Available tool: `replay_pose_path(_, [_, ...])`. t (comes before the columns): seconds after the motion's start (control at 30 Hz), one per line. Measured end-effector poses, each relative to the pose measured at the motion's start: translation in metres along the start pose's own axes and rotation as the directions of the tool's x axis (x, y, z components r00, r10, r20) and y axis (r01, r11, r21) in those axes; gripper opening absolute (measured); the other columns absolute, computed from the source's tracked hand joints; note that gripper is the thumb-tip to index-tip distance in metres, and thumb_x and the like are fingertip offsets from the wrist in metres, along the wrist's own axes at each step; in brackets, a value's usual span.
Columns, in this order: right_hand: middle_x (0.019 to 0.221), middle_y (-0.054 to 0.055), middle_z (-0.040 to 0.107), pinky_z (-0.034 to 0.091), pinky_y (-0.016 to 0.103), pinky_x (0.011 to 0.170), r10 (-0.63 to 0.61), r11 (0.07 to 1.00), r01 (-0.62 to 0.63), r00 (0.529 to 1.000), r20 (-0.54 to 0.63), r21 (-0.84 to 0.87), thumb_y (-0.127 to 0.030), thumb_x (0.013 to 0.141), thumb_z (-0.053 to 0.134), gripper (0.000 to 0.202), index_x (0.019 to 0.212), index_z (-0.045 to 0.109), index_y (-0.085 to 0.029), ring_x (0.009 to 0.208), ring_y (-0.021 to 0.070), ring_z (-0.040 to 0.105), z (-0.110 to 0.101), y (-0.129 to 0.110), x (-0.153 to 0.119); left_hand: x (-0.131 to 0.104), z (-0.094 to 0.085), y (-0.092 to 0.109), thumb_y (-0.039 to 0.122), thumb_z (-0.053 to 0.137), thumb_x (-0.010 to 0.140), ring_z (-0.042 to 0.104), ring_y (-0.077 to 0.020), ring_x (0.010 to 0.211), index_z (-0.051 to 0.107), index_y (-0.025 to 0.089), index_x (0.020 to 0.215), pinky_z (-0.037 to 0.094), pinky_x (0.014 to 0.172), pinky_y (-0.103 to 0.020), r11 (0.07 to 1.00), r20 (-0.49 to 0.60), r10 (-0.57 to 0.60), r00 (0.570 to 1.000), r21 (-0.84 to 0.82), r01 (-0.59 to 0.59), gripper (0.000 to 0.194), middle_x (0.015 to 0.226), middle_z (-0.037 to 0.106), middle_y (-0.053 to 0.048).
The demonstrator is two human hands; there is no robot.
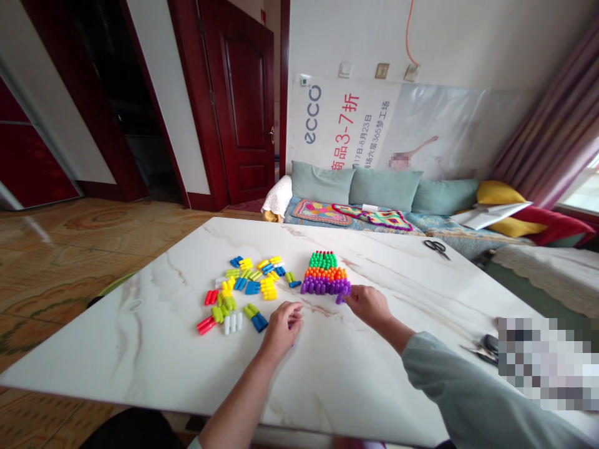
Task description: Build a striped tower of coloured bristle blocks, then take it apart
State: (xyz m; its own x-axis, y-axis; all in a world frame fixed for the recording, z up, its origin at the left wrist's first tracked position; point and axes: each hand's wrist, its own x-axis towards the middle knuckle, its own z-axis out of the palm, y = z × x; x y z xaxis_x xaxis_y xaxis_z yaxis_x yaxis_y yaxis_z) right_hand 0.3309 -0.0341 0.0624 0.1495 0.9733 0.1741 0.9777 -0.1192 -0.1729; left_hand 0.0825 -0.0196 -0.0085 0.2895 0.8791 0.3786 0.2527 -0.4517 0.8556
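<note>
My right hand (367,304) pinches a purple round-headed plastic peg (341,297) at the right end of the near row. That row of purple pegs (322,287) fronts a block of upright pegs: orange pegs (325,273) behind, then green pegs (322,259), then a thin red row at the back. My left hand (282,327) is curled above the table, left of and nearer than the block. A bit of purple shows beneath its fingers, mostly hidden by the hand.
Left on the marble-patterned table (159,349) lie scattered clusters of small plastic pieces, among them yellow pieces (268,289), white pieces (233,323) and red pieces (206,325). Black scissors (436,247) lie far right, and another dark-handled tool (489,347) near right. A sofa (322,212) stands behind.
</note>
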Motion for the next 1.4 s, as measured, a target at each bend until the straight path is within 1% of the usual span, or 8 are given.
replay_pose_path(0.17, [0.085, 0.003, 0.071, 0.038, 0.024, 0.064, -0.145, 0.989, 0.138, 0.981, 0.13, 0.062, -0.027, 0.08, 0.056, 0.015, 0.079, 0.071, -0.023, 0.079, 0.0172, 0.064, 0.007, -0.002, -0.005, -0.003, -0.003, 0.007, 0.01, 0.048, 0.08, 0.06, -0.0133, 0.071, 0.063, 0.018, 0.102, 0.053, 0.072, -0.028, 0.958, 0.02, 0.082, 0.996, 0.274, -0.085, 0.028, 0.095, 0.062, -0.006])
replay_pose_path(0.43, [0.114, 0.005, 0.066, 0.045, 0.029, 0.079, -0.196, 0.977, 0.183, 0.972, 0.126, 0.107, -0.025, 0.078, 0.059, 0.028, 0.104, 0.069, -0.023, 0.096, 0.0206, 0.063, 0.017, -0.001, -0.001, -0.007, -0.001, 0.016, 0.021, 0.05, 0.086, 0.063, -0.0208, 0.079, 0.066, 0.02, 0.095, 0.047, 0.072, -0.03, 0.802, -0.005, 0.024, 1.0, 0.597, -0.016, 0.019, 0.085, 0.067, -0.006])
replay_pose_path(0.63, [0.099, 0.005, 0.071, 0.047, 0.028, 0.072, -0.225, 0.927, 0.166, 0.964, 0.144, 0.336, -0.026, 0.079, 0.061, 0.018, 0.093, 0.071, -0.02, 0.074, 0.016, 0.064, 0.019, -0.033, -0.011, -0.006, -0.004, 0.014, 0.027, 0.046, 0.091, 0.066, -0.0198, 0.077, 0.066, 0.02, 0.092, 0.046, 0.072, -0.029, 0.865, -0.061, 0.024, 0.998, 0.501, 0.01, 0.021, 0.085, 0.072, -0.006])
replay_pose_path(0.77, [0.092, 0.002, 0.072, 0.048, 0.024, 0.066, -0.403, 0.778, 0.222, 0.894, 0.195, 0.587, -0.029, 0.072, 0.069, 0.027, 0.098, 0.07, -0.02, 0.066, 0.013, 0.063, 0.027, -0.068, -0.022, -0.004, -0.007, 0.008, 0.028, 0.043, 0.092, 0.067, -0.0198, 0.077, 0.066, 0.019, 0.089, 0.047, 0.073, -0.028, 0.916, -0.146, 0.02, 0.989, 0.4, 0.041, 0.025, 0.086, 0.073, -0.006])
replay_pose_path(0.93, [0.082, 0.001, 0.072, 0.046, 0.022, 0.062, -0.448, 0.756, 0.258, 0.874, 0.188, 0.602, -0.023, 0.062, 0.077, 0.031, 0.093, 0.071, -0.019, 0.064, 0.0124, 0.061, 0.036, -0.095, -0.028, -0.002, -0.008, 0.002, 0.034, 0.045, 0.091, 0.067, -0.0197, 0.074, 0.067, 0.018, 0.087, 0.048, 0.071, -0.028, 0.949, -0.206, -0.014, 0.979, 0.307, 0.078, 0.028, 0.082, 0.073, -0.006])
replay_pose_path(1.1, [0.073, 0.0, 0.07, 0.045, 0.021, 0.059, -0.419, 0.737, 0.222, 0.891, 0.174, 0.638, -0.014, 0.073, 0.061, 0.017, 0.085, 0.071, -0.018, 0.058, 0.0108, 0.06, 0.025, -0.091, -0.019, -0.002, -0.01, 0.009, 0.036, 0.041, 0.093, 0.065, -0.0165, 0.066, 0.067, 0.017, 0.085, 0.047, 0.066, -0.025, 0.968, -0.159, -0.027, 0.987, 0.242, 0.066, 0.033, 0.075, 0.071, -0.004])
replay_pose_path(1.27, [0.09, 0.003, 0.07, 0.044, 0.022, 0.07, -0.304, 0.886, 0.267, 0.952, 0.042, 0.378, -0.014, 0.079, 0.057, 0.018, 0.086, 0.072, -0.02, 0.078, 0.0132, 0.062, 0.003, -0.062, 0.001, -0.003, -0.008, 0.013, 0.035, 0.042, 0.092, 0.065, -0.0167, 0.071, 0.068, 0.017, 0.087, 0.047, 0.068, -0.024, 0.964, -0.122, 0.005, 0.992, 0.264, 0.027, 0.033, 0.08, 0.072, -0.006])
replay_pose_path(1.4, [0.096, 0.005, 0.067, 0.04, 0.024, 0.066, -0.155, 0.986, 0.149, 0.985, 0.073, 0.079, -0.019, 0.083, 0.054, 0.018, 0.091, 0.07, -0.02, 0.082, 0.0159, 0.061, 0.002, -0.04, 0.013, -0.002, -0.007, 0.009, 0.035, 0.042, 0.092, 0.065, -0.0166, 0.071, 0.068, 0.017, 0.088, 0.047, 0.068, -0.024, 0.964, -0.101, -0.002, 0.995, 0.266, 0.029, 0.032, 0.08, 0.072, -0.007])
